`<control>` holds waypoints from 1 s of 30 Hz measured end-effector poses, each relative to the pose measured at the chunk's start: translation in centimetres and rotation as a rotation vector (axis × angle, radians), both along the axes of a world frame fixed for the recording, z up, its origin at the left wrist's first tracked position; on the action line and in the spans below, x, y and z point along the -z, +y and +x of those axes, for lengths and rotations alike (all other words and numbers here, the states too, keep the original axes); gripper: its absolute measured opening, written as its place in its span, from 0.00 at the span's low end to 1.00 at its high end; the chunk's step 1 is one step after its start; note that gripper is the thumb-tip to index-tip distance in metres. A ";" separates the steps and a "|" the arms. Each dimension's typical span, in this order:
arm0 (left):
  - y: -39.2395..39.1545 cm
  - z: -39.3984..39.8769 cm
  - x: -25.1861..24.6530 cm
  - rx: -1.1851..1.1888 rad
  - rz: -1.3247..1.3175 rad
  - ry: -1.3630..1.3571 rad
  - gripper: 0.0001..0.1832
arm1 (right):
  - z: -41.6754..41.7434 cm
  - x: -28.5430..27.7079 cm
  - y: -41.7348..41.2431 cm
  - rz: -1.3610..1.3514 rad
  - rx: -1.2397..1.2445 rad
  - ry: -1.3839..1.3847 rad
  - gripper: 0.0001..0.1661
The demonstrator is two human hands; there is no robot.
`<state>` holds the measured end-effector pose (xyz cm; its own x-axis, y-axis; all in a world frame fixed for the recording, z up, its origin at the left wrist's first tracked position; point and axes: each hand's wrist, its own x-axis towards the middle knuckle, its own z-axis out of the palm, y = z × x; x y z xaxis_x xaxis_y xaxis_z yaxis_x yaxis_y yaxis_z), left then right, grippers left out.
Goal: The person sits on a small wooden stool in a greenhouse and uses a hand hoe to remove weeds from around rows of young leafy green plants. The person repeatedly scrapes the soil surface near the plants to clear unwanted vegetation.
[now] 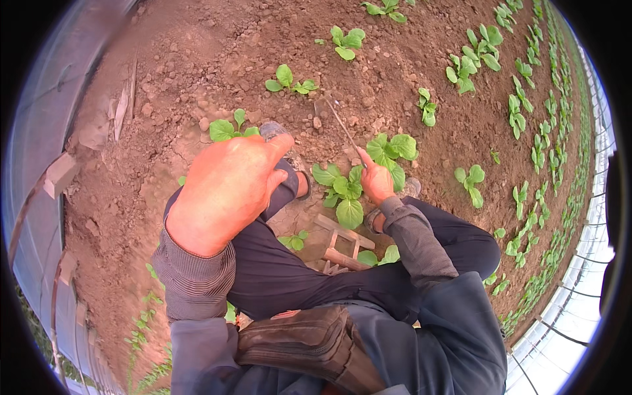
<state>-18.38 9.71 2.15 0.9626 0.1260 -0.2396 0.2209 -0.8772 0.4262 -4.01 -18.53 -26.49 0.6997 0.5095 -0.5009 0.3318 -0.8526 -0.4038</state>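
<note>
My right hand [377, 181] is closed around the handle end of a thin metal hand hoe [342, 120]; the tool's head rests at the brown soil beyond a leafy green seedling. Leafy plants [393, 150] grow right beside this hand, and a larger leafy plant [348, 190] stands between my feet. Raised close to the camera, my left hand [229, 187] shows its back, with thumb and index finger extended and the other fingers curled out of sight. Whether anything lies under its palm is hidden. It partly covers a seedling [222, 130] and my left shoe.
A low wooden stool [345, 242] stands on the soil between my legs. Rows of seedlings [516, 116] run along the right side. Plastic sheeting [39, 123] with blocks [60, 175] borders the left. A brown bag [296, 340] lies at my waist.
</note>
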 end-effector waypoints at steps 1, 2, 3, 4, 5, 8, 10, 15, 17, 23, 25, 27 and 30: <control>-0.1 0.1 -0.3 0.008 -0.003 -0.005 0.22 | 0.5 -0.2 -0.7 0.012 0.032 -0.016 0.36; -0.4 0.4 -0.5 0.021 -0.009 -0.012 0.23 | 0.8 0.0 -1.2 0.036 0.034 -0.051 0.37; -0.7 0.6 -0.6 0.047 -0.002 -0.014 0.23 | 0.9 0.4 -1.9 0.062 0.036 -0.092 0.38; -1.0 0.8 -0.6 0.074 0.005 -0.016 0.24 | 0.3 0.5 -3.2 0.053 0.020 -0.055 0.39; -1.3 0.9 -0.6 0.100 0.011 -0.019 0.24 | -0.6 0.5 -4.7 0.046 0.003 -0.018 0.40; -1.7 1.0 -0.8 0.126 0.009 -0.042 0.26 | -4.0 0.4 -10.0 -0.014 -0.033 0.012 0.41; -1.8 0.9 -0.8 0.128 0.022 -0.060 0.26 | -5.1 -0.1 -12.3 -0.061 -0.035 0.015 0.42; -2.3 1.0 -0.8 0.115 0.024 -0.006 0.25 | -5.5 0.5 -13.3 0.000 0.015 0.011 0.41; -2.2 1.2 -0.5 0.126 0.005 -0.004 0.24 | -5.0 0.8 -10.9 0.063 0.095 0.013 0.40; -2.2 2.3 0.5 0.149 0.038 0.046 0.21 | -2.8 1.3 -8.2 0.136 0.124 0.028 0.37; -2.6 2.8 1.1 0.155 0.100 0.136 0.18 | -2.6 0.7 -8.3 0.158 0.086 0.001 0.37; -3.0 3.4 2.5 0.179 0.130 0.199 0.16 | -2.9 -0.1 -8.6 0.138 0.061 0.001 0.37; -4.1 4.4 4.9 0.243 0.150 0.263 0.15 | -2.9 0.4 -9.9 0.189 0.065 -0.008 0.35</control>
<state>-13.94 5.65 -2.73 0.8768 -0.0455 -0.4786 0.0839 -0.9658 0.2454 -6.92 -28.45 -26.88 0.7378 0.5477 -0.3946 0.2823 -0.7813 -0.5566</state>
